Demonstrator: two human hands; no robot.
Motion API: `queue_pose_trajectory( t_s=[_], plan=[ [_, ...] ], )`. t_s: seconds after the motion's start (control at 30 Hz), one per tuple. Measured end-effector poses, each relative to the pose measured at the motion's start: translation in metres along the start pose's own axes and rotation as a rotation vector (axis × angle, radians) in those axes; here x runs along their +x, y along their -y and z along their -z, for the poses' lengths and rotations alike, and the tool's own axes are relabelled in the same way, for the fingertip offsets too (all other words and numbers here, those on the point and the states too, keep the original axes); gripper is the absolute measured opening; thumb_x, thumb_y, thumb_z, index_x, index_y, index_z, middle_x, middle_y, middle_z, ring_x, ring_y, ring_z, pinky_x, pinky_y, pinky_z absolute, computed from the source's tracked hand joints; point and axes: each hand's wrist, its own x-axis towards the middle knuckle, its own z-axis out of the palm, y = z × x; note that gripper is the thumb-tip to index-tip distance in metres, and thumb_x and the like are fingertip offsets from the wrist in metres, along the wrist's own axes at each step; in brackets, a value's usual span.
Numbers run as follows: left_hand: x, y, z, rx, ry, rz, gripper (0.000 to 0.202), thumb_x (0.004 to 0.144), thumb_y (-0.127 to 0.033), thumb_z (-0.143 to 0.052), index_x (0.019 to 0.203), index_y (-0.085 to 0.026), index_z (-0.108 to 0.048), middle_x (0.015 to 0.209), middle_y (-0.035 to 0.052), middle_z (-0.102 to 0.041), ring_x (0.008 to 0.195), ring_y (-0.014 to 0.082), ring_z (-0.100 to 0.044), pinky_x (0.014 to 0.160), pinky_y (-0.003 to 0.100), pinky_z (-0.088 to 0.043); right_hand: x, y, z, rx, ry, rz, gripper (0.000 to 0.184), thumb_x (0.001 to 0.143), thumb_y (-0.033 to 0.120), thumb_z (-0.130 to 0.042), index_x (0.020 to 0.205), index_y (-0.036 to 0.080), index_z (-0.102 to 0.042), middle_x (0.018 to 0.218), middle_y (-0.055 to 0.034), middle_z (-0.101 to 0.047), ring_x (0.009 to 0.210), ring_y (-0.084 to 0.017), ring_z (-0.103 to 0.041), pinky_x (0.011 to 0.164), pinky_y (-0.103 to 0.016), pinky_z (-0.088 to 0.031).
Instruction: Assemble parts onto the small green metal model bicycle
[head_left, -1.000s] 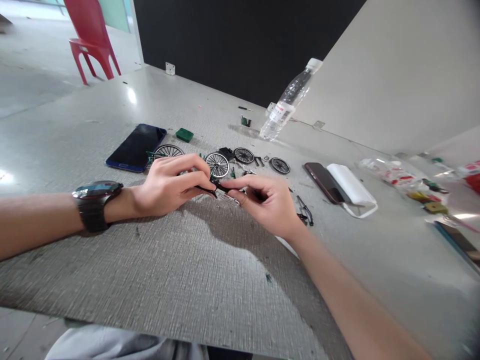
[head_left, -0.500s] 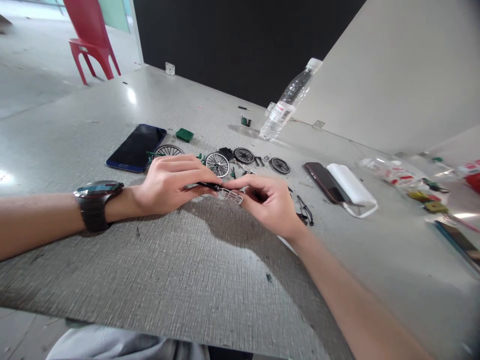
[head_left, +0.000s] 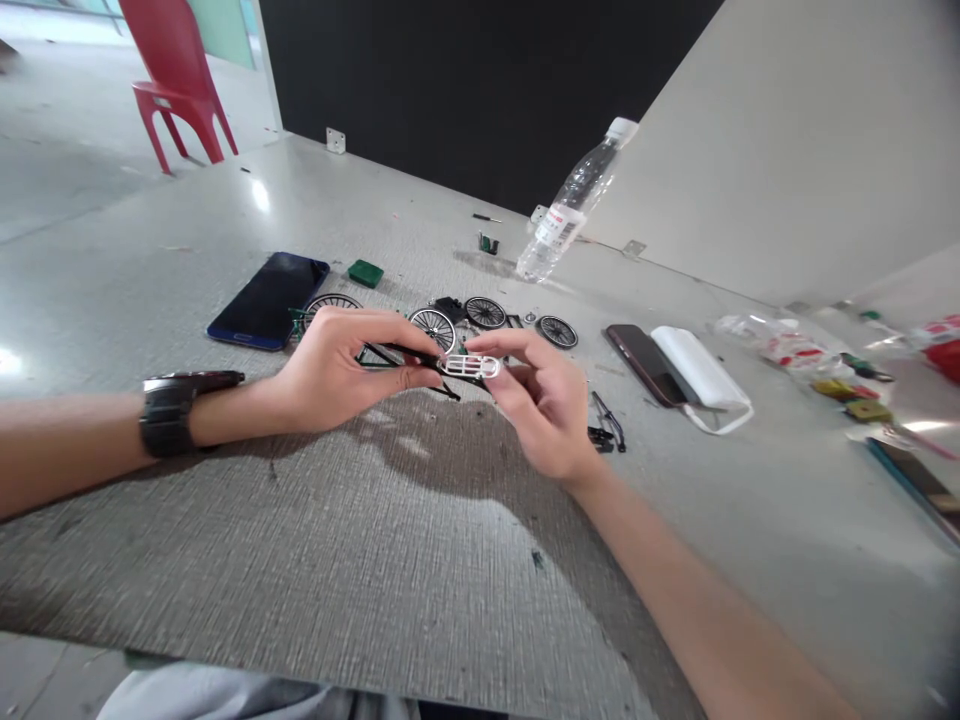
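My left hand (head_left: 337,368) pinches a thin black model bicycle frame (head_left: 394,352) between thumb and fingers, just above the table. At the frame's right end is a silver slotted rack piece (head_left: 469,366), which my right hand (head_left: 546,405) grips at its far end by thumb and fingertips. Whether the rack is fixed to the frame I cannot tell. Behind my hands lie small spoked wheels (head_left: 485,312), a black part (head_left: 449,308) and another wheel (head_left: 557,331). A wheel with green parts (head_left: 330,305) is partly hidden by my left hand.
A blue phone (head_left: 270,300) and green box (head_left: 366,273) lie at the left. Beyond the wheels stands a clear bottle (head_left: 559,230). On the right are black rods (head_left: 609,420), a dark phone (head_left: 641,362), a white power bank (head_left: 694,368) and plastic bags (head_left: 780,342).
My right fingers have spread and shifted slightly, and the silver rack has turned to show its flat slotted face. The black frame is tilted, with more of it visible below my left hand.
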Motion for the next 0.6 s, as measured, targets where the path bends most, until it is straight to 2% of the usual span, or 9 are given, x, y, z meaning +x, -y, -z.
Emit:
queue_pose_trajectory(
  t_s=[0.1, 0.2, 0.37, 0.5, 0.57, 0.6],
  plan=[
    [0.0, -0.005, 0.001, -0.02, 0.042, -0.05, 0.012, 0.093, -0.036, -0.076, 0.096, -0.026, -0.081, 0.087, 0.0022, -0.08, 0.078, 0.0175, -0.074, 0.074, 0.031, -0.06, 0.002, -0.002, 0.0, 0.012, -0.098, 0.029, 0.031, 0.103, 0.05, -0.055, 0.108, 0.024, -0.071, 0.095, -0.0033, -0.071, 0.07, -0.013, -0.06, 0.057, -0.03, -0.045],
    [0.001, -0.004, 0.004, 0.064, 0.078, -0.161, 0.01, 0.097, -0.034, -0.071, 0.097, -0.029, -0.079, 0.091, 0.0009, -0.081, 0.083, 0.0175, -0.075, 0.08, 0.031, -0.059, 0.004, -0.003, 0.0, 0.004, -0.128, 0.028, 0.035, 0.105, 0.052, -0.05, 0.103, 0.024, -0.071, 0.09, -0.0025, -0.071, 0.07, -0.013, -0.061, 0.058, -0.03, -0.045],
    [-0.002, 0.01, 0.009, 0.291, 0.097, -0.331, 0.015, 0.102, -0.035, -0.064, 0.101, -0.028, -0.077, 0.096, -0.0001, -0.082, 0.091, 0.0173, -0.074, 0.087, 0.033, -0.055, 0.003, 0.001, 0.001, -0.121, -0.06, 0.019, 0.037, 0.104, 0.054, -0.05, 0.097, 0.024, -0.072, 0.092, -0.0041, -0.073, 0.076, -0.016, -0.063, 0.06, -0.032, -0.045],
    [-0.006, 0.02, 0.01, 0.372, 0.101, -0.397, 0.014, 0.102, -0.031, -0.063, 0.104, -0.031, -0.076, 0.102, -0.0008, -0.081, 0.097, 0.0173, -0.074, 0.093, 0.035, -0.053, 0.009, 0.0, 0.012, -0.346, -0.076, -0.031, 0.034, 0.105, 0.048, -0.049, 0.095, 0.024, -0.071, 0.092, -0.0059, -0.074, 0.071, -0.016, -0.061, 0.061, -0.034, -0.043],
    [-0.007, 0.022, 0.01, 0.409, 0.131, -0.422, 0.016, 0.103, -0.031, -0.061, 0.105, -0.032, -0.077, 0.105, -0.0007, -0.081, 0.101, 0.0179, -0.074, 0.095, 0.036, -0.053, 0.015, 0.0, 0.024, -0.511, 0.0, -0.042, 0.03, 0.103, 0.045, -0.052, 0.094, 0.023, -0.071, 0.089, -0.0058, -0.074, 0.072, -0.017, -0.062, 0.064, -0.035, -0.043],
    [-0.008, 0.022, 0.009, 0.426, 0.153, -0.431, 0.017, 0.103, -0.03, -0.061, 0.105, -0.032, -0.077, 0.107, -0.0006, -0.081, 0.103, 0.018, -0.074, 0.096, 0.036, -0.054, 0.018, 0.0, 0.03, -0.59, 0.083, -0.052, 0.028, 0.101, 0.044, -0.055, 0.092, 0.023, -0.071, 0.088, -0.0054, -0.074, 0.073, -0.018, -0.063, 0.067, -0.035, -0.044]
  ],
)
